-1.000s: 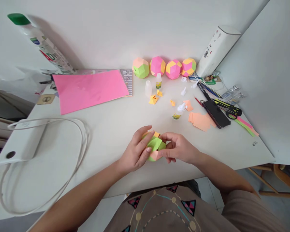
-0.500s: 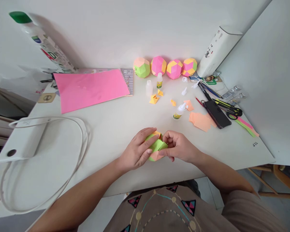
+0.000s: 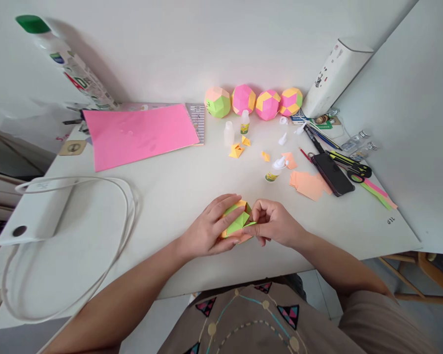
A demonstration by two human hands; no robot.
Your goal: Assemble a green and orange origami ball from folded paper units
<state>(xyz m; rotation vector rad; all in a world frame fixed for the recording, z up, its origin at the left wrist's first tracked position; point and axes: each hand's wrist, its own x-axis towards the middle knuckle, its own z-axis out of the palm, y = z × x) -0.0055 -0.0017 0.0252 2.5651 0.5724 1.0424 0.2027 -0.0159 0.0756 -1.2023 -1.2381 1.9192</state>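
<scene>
A folded paper ball (image 3: 236, 221) in green, orange and peach is held just above the front part of the white desk. My left hand (image 3: 214, 226) is wrapped round its left side, fingers over the top and thumb below. At its right side, my right hand (image 3: 275, 223) pinches a green paper flap (image 3: 250, 224) between thumb and forefinger. Beside that flap the ball has an opening at the upper right. Beyond my hands stand a small glue bottle (image 3: 271, 175) with a white nozzle and a few folded orange paper pieces (image 3: 237, 150).
Several finished paper balls (image 3: 243, 100) line the wall. Peach paper squares (image 3: 306, 184), a black phone (image 3: 333, 174) and scissors (image 3: 358, 174) lie at the right. Pink sheets (image 3: 142, 135) lie at the back left, near a white power strip (image 3: 37, 211) with a looped cable.
The green flap on the ball's right side is pulled outward and lower by my right hand. My left thumb has slid down under the ball, which has tilted slightly.
</scene>
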